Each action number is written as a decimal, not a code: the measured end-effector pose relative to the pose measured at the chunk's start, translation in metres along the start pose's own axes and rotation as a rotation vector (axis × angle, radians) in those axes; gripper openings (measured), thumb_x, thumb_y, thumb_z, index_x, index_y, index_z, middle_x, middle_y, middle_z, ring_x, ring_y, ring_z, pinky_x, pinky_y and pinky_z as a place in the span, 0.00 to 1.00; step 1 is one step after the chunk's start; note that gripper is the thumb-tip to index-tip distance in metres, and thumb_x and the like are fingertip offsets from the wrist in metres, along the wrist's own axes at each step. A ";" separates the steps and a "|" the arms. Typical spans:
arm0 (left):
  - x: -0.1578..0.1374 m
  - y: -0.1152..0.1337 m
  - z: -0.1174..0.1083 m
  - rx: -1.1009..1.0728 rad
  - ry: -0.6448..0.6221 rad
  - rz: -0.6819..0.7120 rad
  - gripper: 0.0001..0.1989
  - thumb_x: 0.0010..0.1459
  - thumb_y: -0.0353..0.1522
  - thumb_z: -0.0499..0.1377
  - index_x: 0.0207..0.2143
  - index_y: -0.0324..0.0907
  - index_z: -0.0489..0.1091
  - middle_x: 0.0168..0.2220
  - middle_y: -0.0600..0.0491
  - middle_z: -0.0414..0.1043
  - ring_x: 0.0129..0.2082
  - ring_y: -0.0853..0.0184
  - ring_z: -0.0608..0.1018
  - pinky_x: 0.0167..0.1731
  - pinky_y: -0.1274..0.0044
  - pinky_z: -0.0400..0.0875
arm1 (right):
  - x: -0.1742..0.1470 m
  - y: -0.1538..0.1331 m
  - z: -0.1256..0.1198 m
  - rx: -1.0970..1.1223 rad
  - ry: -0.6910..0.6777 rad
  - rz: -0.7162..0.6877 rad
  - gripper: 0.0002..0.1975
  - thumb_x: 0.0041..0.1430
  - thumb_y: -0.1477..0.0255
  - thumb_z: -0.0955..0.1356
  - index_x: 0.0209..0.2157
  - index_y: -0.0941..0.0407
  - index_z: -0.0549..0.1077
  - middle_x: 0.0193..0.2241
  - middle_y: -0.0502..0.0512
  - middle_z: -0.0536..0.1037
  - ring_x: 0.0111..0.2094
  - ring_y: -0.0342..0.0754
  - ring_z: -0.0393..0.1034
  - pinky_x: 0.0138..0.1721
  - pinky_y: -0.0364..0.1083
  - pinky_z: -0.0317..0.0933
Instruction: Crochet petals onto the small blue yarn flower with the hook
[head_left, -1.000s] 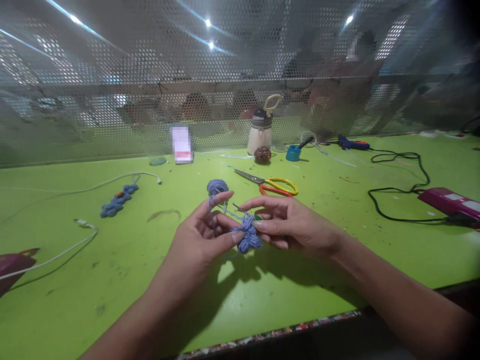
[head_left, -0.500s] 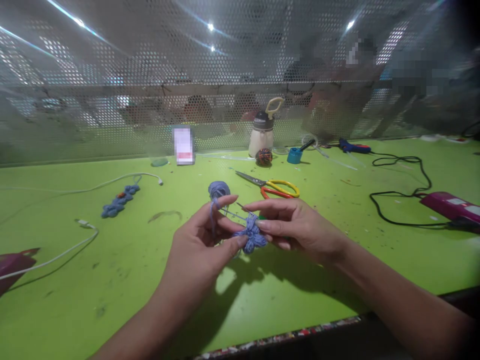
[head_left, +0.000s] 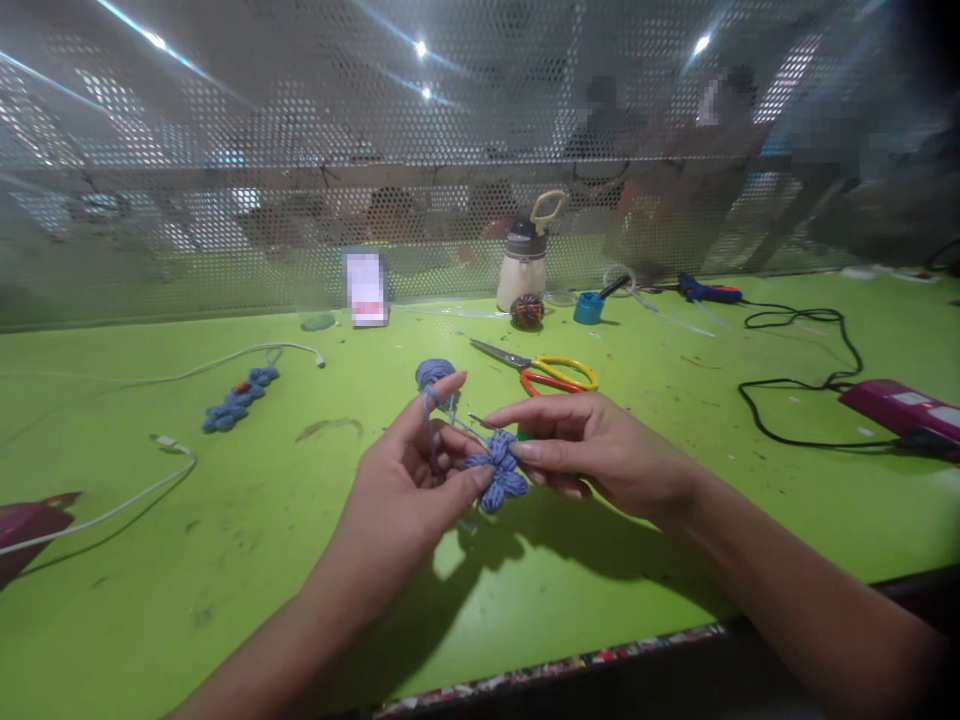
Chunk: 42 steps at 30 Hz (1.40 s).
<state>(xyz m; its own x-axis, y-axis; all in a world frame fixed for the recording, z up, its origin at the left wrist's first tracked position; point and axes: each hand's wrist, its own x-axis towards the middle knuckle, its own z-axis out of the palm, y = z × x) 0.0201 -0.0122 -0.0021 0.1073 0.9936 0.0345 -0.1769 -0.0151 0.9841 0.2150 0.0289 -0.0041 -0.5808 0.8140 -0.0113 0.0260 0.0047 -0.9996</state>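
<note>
A blue-violet crochet flower (head_left: 504, 486) is pinched between the thumb and fingers of my left hand (head_left: 412, 475). Yarn of the same colour loops round that hand's raised index finger. My right hand (head_left: 592, 445) grips a crochet hook (head_left: 475, 417), whose thin metal tip points left above the flower; a bit of green shows by the fingers. Its thumb is at the flower's right edge. Behind my left index finger lies the yarn ball (head_left: 434, 374), partly covered. Scissors (head_left: 536, 368) with yellow and orange handles lie just beyond my right hand.
On the green table (head_left: 270, 560) are a blue crocheted strip (head_left: 240, 400), white cables (head_left: 165, 492) and a purple power strip (head_left: 896, 408). Farther back stand a phone (head_left: 366, 290), a bottle (head_left: 523, 270), a dark yarn ball (head_left: 527, 312), a blue pot (head_left: 589, 308) and a glue gun (head_left: 709, 291) before a perforated screen.
My left index finger has dipped slightly left, and the hook tip has shifted a little down and left. The flower has turned slightly, showing more of its petals.
</note>
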 end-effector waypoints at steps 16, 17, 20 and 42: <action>0.007 -0.008 -0.008 -0.056 -0.002 -0.012 0.37 0.46 0.28 0.71 0.59 0.42 0.64 0.29 0.55 0.74 0.29 0.70 0.76 0.32 0.78 0.74 | 0.000 -0.002 0.000 0.016 0.005 -0.003 0.16 0.59 0.69 0.71 0.49 0.55 0.77 0.21 0.47 0.72 0.18 0.36 0.61 0.18 0.37 0.54; 0.007 -0.009 -0.008 -0.058 0.000 -0.009 0.36 0.45 0.28 0.71 0.58 0.42 0.65 0.29 0.55 0.74 0.29 0.70 0.76 0.32 0.78 0.74 | 0.000 -0.002 0.000 0.024 0.011 -0.002 0.16 0.58 0.69 0.71 0.49 0.55 0.77 0.21 0.47 0.72 0.18 0.36 0.60 0.18 0.36 0.53; 0.008 -0.009 -0.008 -0.049 0.015 -0.002 0.36 0.45 0.27 0.71 0.57 0.42 0.66 0.28 0.55 0.73 0.29 0.69 0.76 0.32 0.77 0.73 | 0.001 -0.001 0.000 0.033 0.016 0.006 0.16 0.58 0.69 0.71 0.49 0.55 0.77 0.21 0.47 0.71 0.18 0.36 0.60 0.17 0.36 0.52; 0.003 -0.004 -0.003 -0.061 0.018 0.012 0.36 0.48 0.25 0.68 0.60 0.43 0.64 0.32 0.53 0.76 0.34 0.67 0.77 0.37 0.76 0.74 | 0.000 -0.003 0.002 -0.050 0.023 -0.015 0.17 0.59 0.68 0.70 0.50 0.56 0.76 0.21 0.47 0.71 0.18 0.37 0.59 0.18 0.38 0.53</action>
<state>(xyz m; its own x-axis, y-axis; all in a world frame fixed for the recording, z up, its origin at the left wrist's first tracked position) 0.0179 -0.0088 -0.0064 0.0871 0.9953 0.0425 -0.2371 -0.0207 0.9713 0.2132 0.0281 -0.0016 -0.5629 0.8265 0.0046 0.0587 0.0455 -0.9972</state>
